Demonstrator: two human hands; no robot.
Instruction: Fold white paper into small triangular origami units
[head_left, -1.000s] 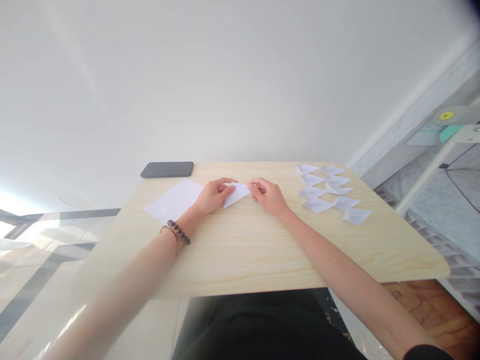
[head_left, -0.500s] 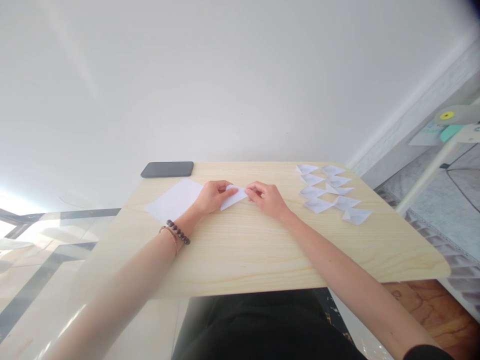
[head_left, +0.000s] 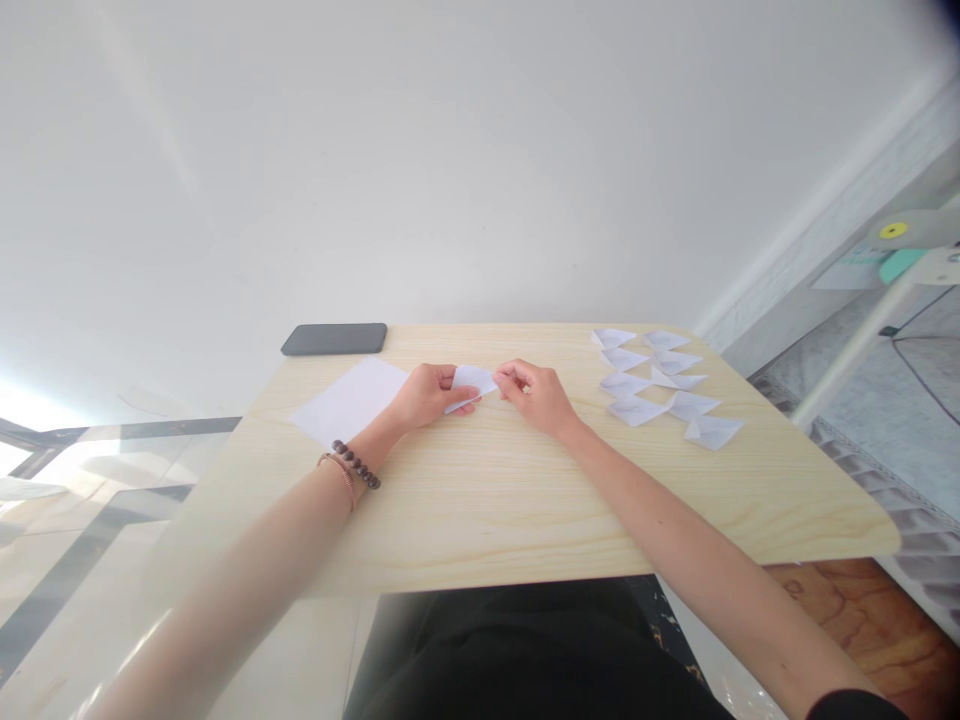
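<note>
Left hand (head_left: 429, 396) and right hand (head_left: 536, 393) both pinching small white folded paper (head_left: 472, 378), edges best aligned before pressing creases.

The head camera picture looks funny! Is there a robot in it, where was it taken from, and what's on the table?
There's no robot here, just a person using two bare hands. The camera is worn on the person's head and looks forward and down, so you see the arms reaching away from you, almost as if they were yours.

The left hand holds a small white paper with its thumb on top. The right hand pinches the paper's right end.

On the pale wooden table, a bigger, flat white sheet lies beside the left hand. Behind that is a dark, flat thing that looks like a phone. Over on the right are folded white papers in two rough rows.
</note>
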